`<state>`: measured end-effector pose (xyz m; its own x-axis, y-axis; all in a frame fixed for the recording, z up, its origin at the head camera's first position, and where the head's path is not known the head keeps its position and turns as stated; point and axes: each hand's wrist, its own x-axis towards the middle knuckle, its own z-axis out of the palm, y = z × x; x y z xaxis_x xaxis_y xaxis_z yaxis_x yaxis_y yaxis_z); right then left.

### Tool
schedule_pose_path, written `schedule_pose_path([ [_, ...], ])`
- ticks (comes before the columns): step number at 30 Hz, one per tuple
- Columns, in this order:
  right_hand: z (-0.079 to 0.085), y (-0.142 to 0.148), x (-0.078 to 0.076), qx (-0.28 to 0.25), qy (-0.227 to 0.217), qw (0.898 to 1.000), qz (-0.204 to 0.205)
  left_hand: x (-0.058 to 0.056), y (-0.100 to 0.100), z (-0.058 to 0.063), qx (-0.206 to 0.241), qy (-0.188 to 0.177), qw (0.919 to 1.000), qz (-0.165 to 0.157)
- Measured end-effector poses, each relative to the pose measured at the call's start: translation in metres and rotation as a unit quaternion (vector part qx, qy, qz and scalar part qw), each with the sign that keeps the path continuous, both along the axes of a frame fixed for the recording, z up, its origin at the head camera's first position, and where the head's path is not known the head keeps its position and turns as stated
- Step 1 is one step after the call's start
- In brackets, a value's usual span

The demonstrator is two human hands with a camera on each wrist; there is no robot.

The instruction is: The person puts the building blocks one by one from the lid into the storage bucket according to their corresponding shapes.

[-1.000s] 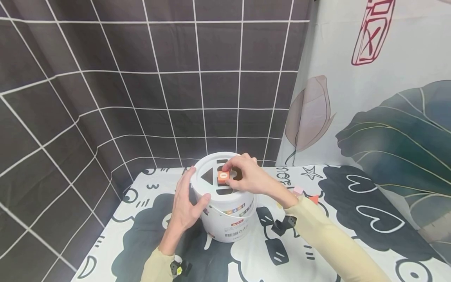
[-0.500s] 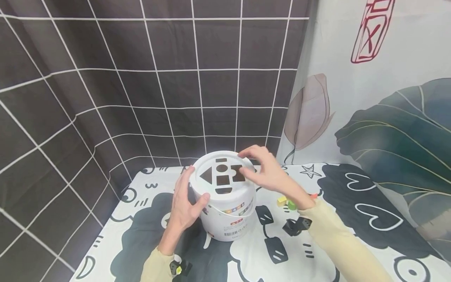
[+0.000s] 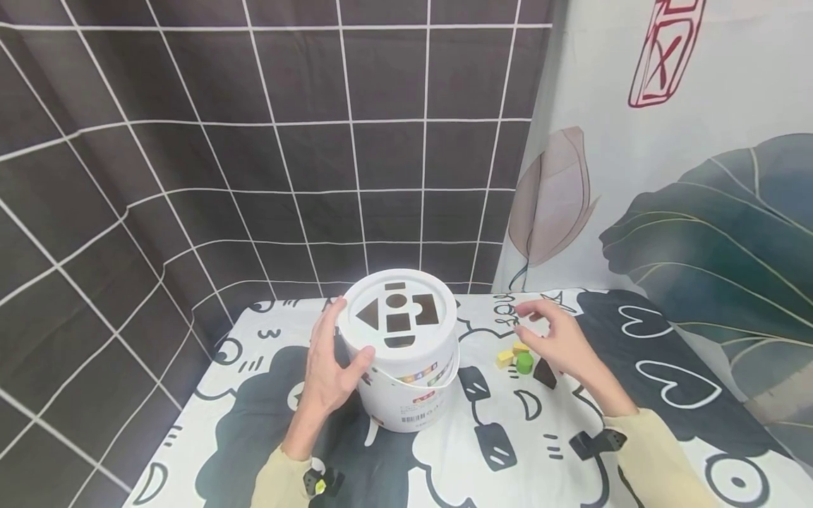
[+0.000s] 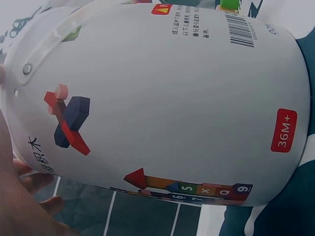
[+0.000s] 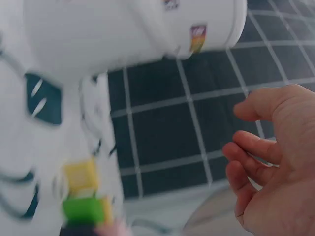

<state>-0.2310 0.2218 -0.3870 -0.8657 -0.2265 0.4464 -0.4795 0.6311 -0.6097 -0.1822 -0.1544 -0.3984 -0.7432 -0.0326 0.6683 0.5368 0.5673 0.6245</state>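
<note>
A white bucket (image 3: 406, 402) stands on the patterned cloth, its lid (image 3: 449, 310) cut with a triangle, a circle and several other holes. My left hand (image 3: 330, 377) rests against the bucket's left side, fingers stretched along the lid's edge and thumb on the near rim. To the right, my right hand (image 3: 562, 342) hovers in the air with loosely bent fingers and nothing between them. Close to its fingertips lie a green block (image 3: 524, 363), a yellow block (image 3: 504, 359) and a second yellow block (image 3: 521, 348). In the right wrist view the green block (image 5: 83, 210) looks blurred.
The cloth (image 3: 508, 487) carries black-and-white cartoon drawings. A dark curtain with a white grid (image 3: 305, 162) hangs behind the bucket, and a pale leaf-print curtain (image 3: 578, 92) hangs at the right. The bucket's thin handle (image 3: 416, 386) hangs down its front.
One second ago my right hand pinched an orange block marked 0 over the lid. The block has since gone from sight, and the emptied hand has moved right, over the blocks. My left hand stayed.
</note>
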Motion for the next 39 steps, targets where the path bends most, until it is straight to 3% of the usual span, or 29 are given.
schedule_pose_path([
  [7, -0.031, 0.034, 0.004, 0.055, -0.076, 0.996, -0.011, 0.001, 0.001, 0.001, 0.002, 0.005, 1.0, 0.0],
  [10, -0.039, 0.042, 0.006, 0.069, -0.075, 0.995, -0.013, 0.0, 0.001, 0.0, 0.001, 0.005, 1.0, 0.001],
  [22, -0.058, 0.067, 0.006, 0.09, -0.072, 0.991, -0.062, -0.001, 0.001, 0.001, 0.003, 0.003, 1.0, -0.003],
  [33, -0.071, 0.077, 0.003, 0.076, -0.152, 0.98, -0.107, -0.001, 0.001, -0.001, 0.004, 0.008, 1.0, -0.004],
  [39, -0.078, 0.081, 0.0, 0.073, -0.165, 0.977, -0.11, -0.001, 0.001, 0.0, 0.004, 0.011, 0.9999, -0.005],
])
